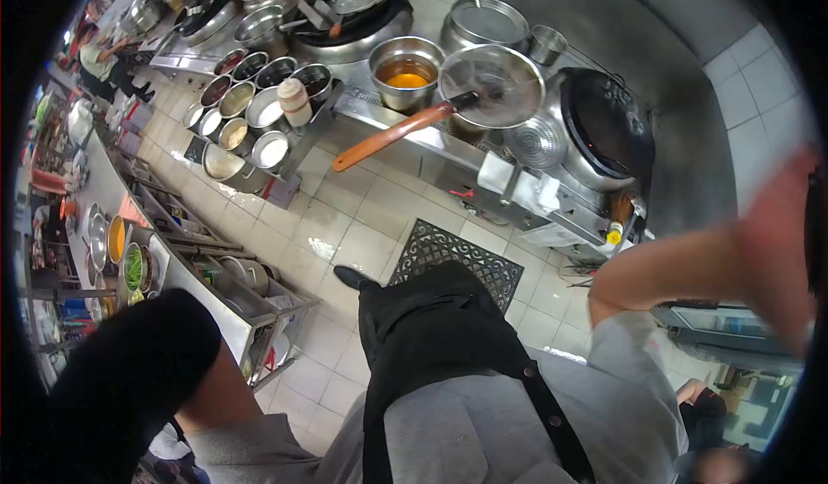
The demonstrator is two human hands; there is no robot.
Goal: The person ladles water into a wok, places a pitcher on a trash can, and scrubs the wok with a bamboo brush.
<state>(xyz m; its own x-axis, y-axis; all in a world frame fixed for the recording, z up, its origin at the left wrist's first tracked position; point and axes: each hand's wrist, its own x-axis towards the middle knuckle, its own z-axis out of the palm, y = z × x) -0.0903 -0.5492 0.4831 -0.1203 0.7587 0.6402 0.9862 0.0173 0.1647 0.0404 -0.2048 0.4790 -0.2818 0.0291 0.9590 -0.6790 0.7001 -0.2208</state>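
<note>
My right arm is raised at the right edge, and my right hand is a blur close to the camera, its fingers not distinguishable. On the left, my other arm is bent up in a black sleeve; the hand beyond it is out of sight. A wide strainer with a wooden handle rests at the range, beside a metal pot of orange liquid. To its right sits a dark wok. A perforated ladle and a white cloth lie between them.
Sauce containers and a squeeze bottle stand left of the range. A steel worktable runs along the left. On the tiled floor lies a black mat. Another person stands far left; part of someone shows lower right.
</note>
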